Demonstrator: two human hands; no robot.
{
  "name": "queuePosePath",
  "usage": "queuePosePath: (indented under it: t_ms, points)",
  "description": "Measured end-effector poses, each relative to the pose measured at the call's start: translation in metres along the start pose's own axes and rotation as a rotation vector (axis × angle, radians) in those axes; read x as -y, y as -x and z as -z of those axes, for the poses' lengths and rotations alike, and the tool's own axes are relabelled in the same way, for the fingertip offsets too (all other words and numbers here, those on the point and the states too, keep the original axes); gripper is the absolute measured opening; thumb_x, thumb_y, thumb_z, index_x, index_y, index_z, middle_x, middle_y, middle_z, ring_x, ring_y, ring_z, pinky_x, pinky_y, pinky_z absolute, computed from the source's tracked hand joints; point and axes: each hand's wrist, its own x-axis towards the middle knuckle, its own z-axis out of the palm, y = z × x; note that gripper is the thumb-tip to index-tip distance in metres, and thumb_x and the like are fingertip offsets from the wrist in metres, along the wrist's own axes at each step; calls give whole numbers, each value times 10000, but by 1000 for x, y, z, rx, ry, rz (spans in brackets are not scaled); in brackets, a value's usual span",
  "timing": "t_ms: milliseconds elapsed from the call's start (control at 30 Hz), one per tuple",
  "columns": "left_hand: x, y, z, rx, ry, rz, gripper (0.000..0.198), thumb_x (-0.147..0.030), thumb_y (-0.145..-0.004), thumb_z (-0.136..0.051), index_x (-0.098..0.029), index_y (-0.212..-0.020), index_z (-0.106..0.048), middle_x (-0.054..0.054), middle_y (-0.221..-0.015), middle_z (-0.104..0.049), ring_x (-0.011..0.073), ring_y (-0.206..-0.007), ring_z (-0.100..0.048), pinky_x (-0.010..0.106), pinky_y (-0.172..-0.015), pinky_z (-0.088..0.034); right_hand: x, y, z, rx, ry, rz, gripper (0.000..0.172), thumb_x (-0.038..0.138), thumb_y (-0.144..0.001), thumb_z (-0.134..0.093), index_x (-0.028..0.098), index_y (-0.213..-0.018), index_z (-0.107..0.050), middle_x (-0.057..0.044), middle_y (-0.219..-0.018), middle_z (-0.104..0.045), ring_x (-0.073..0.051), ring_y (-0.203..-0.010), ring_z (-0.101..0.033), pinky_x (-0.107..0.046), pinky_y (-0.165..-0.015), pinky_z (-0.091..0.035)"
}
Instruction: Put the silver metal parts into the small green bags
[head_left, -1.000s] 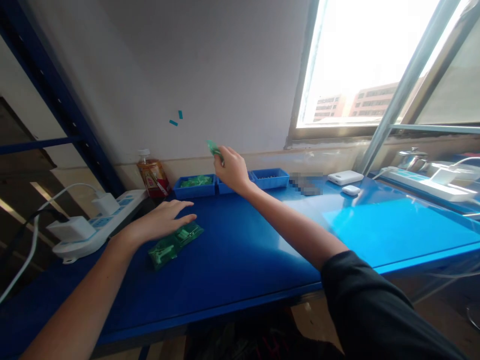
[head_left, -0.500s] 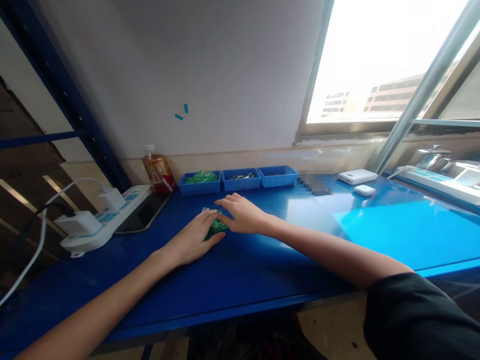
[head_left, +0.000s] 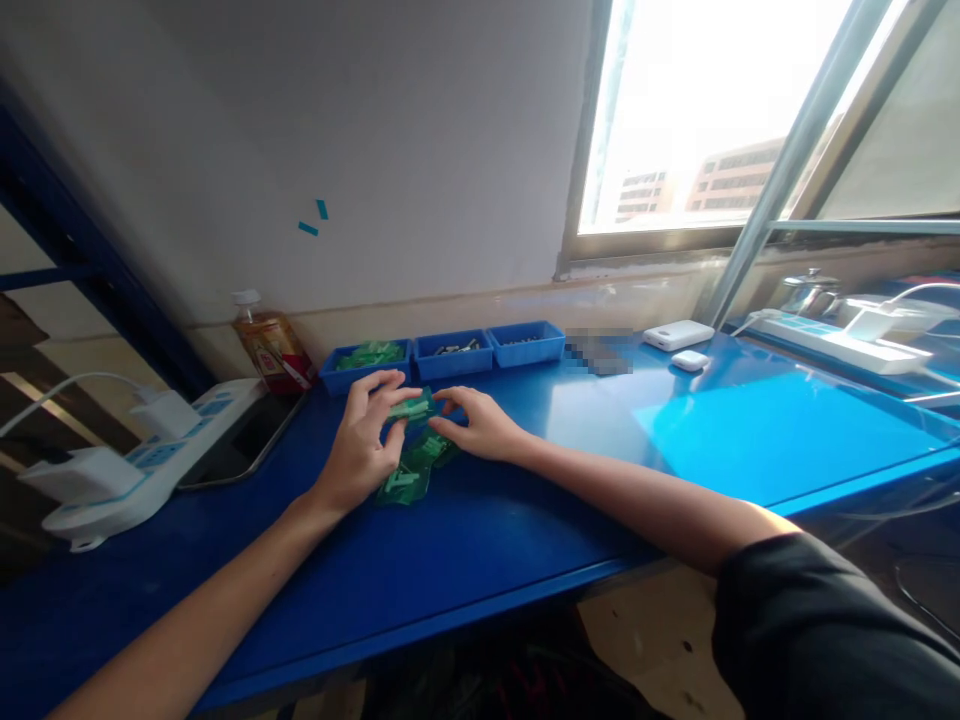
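My left hand (head_left: 364, 447) and my right hand (head_left: 480, 424) meet over a small pile of clear green packets (head_left: 411, 468) on the blue table (head_left: 525, 520). Between the fingertips of both hands is one green packet (head_left: 412, 408), held just above the pile. My left thumb and fingers pinch its left end, and my right fingertips pinch its right end. Behind the hands stand three small blue trays: one with green packets (head_left: 366, 364), one with small metal parts (head_left: 452, 354), one with tiny parts (head_left: 525, 343).
A white power strip (head_left: 112, 475) with chargers lies at the left, a dark phone (head_left: 244, 450) beside it. A bottle (head_left: 271, 345) stands by the wall. White boxes (head_left: 679, 335) and a second power strip (head_left: 840, 345) sit at the right under the window.
My right hand came down from the trays with a green packet to the pile. Both hands now hold one packet lifted between their fingertips. The view shifted a little to the right.
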Motion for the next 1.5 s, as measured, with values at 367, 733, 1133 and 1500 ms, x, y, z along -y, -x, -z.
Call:
queuePosePath:
  t_ms: [367, 733, 1133, 1500]
  points:
    - [4, -5, -1, 184, 413, 579, 566, -563, -748, -603, -154, -1132, -529, 44, -794, -647, 208, -752, -627, 285, -603, -491, 9, 4, 14, -175, 404, 306, 142, 259, -882, -504, 170, -879, -614, -33, -809, -607, -136, -739, -534, -258, -686, -378]
    - [-16, -9, 12, 144, 675, 635, 383, -383, -703, -709, -157, -993, -602, 48, -955, -661, 167, -850, -592, 213, -635, -466, 23, 9, 16, -90, 376, 375, 195, 297, -854, -542, 183, -1007, -584, -62, -911, -566, -170, -832, -497, -289, -728, -382]
    - [-9, -7, 7, 154, 506, 537, 399, -461, -703, -675, -162, -955, -596, 64, -909, -679, 211, -835, -635, 264, -640, -495, 12, 2, 10, 61, -549, -236, 258, 365, -722, -656, 159, -810, -527, 42, -681, -526, -89, -617, -481, -229, -604, -410]
    - [0, -6, 5, 87, 461, 537, 341, -418, -729, -652, -166, -947, -578, 36, -852, -630, 187, -810, -613, 258, -648, -492, 14, 4, 13, -233, -229, -86, 115, 190, -713, -619, 167, -678, -512, 28, -716, -501, -88, -654, -476, -214, -604, -380]
